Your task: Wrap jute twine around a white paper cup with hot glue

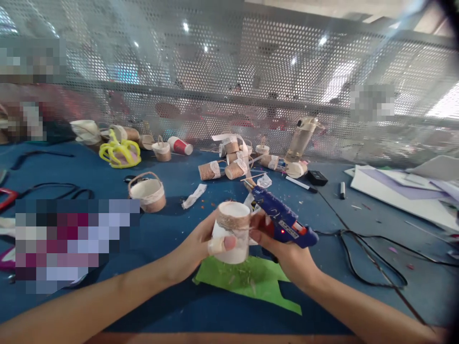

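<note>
My left hand [204, 243] is closed around a white cup [231, 248], its thumb bandaged and lying across the front. Brown twine circles the cup's upper part, below the rim, and the lower part is bare white. In my right hand [283, 248] is a blue hot glue gun [276, 208], its nozzle pointing up and away to the left and a small red light lit on its side. The fingers of that hand reach the cup's right side, partly hidden by the gun. Below the cup lies a green sheet [244, 279] with strands of scrap on it.
A twine basket with a handle [148, 193] stands to the left. Farther back are several twine-wrapped cups [234, 167], a yellow pipe-cleaner piece [120, 155], a red paper cup [181, 145] and a bottle [301, 138]. A black cord [358, 277] and white sheets [394, 193] lie right.
</note>
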`<state>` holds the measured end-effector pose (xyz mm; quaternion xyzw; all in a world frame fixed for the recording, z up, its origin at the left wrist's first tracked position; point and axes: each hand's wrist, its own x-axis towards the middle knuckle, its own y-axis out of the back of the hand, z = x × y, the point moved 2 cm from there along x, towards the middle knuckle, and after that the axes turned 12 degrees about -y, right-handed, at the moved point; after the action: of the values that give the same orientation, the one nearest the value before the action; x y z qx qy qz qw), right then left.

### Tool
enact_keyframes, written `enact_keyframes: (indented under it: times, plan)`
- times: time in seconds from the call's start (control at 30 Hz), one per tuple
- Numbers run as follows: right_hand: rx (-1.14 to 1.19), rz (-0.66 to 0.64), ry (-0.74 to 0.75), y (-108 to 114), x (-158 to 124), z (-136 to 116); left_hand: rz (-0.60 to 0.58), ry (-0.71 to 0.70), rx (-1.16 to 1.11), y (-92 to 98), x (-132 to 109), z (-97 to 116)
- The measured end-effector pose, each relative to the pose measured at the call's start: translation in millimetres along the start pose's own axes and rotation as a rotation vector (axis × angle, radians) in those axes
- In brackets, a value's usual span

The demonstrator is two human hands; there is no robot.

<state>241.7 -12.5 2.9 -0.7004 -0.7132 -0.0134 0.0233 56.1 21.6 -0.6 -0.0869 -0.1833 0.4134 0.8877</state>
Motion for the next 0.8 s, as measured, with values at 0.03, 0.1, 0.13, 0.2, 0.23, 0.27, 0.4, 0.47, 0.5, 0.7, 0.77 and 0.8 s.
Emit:
enact_keyframes:
  times: [0.03, 0.1, 0.13, 0.2, 0.23, 0.27, 0.4, 0.47, 0.5, 0.7, 0.77, 0.8]
  plan:
    - [-0.002, -0.005, 0.003, 1.0, -0.3, -0.3, -0.001, 0.017, 0.003, 1.8, -0.9, -2.8]
    - [0.004, -0.041, 0.017, 2.2, -1.7, -1.4, 0.011, 0.037, 0.025, 5.4, -3.8, -6.8]
    - [0.004, -0.065, 0.024, 2.7, -2.6, -1.7, 0.019, 0.045, 0.034, 6.8, -5.5, -7.8]
    - [0.008, -0.09, 0.043, 4.2, -4.5, -1.9, 0.035, 0.06, 0.04, 8.8, -8.2, -8.2]
    - [0.009, -0.099, 0.055, 5.0, -5.6, -1.7, 0.04, 0.069, 0.039, 9.4, -9.2, -7.9]
    - [0.005, -0.111, 0.066, 5.6, -6.6, -1.4, 0.04, 0.081, 0.036, 9.8, -10.0, -7.5]
    - [-0.027, -0.144, 0.073, 4.4, -10.4, -1.3, 0.017, 0.124, 0.043, 11.2, -11.7, -6.6]
    - [-0.036, -0.118, 0.052, 2.5, -11.5, -1.7, 0.017, 0.133, 0.049, 11.8, -12.3, -6.3]
    - [-0.036, -0.096, 0.043, 1.5, -11.9, -1.9, 0.023, 0.138, 0.053, 11.8, -12.6, -6.0]
    - [0.003, -0.02, -0.006, -2.0, -13.6, -1.1, 0.031, 0.172, 0.086, 10.0, -12.2, -1.9]
    - [0.001, 0.002, -0.004, -1.3, -14.5, -1.1, 0.017, 0.19, 0.084, 11.4, -12.2, -1.9]
    - [-0.011, 0.011, -0.01, -1.0, -14.7, -0.8, 0.005, 0.198, 0.082, 12.7, -12.4, -2.5]
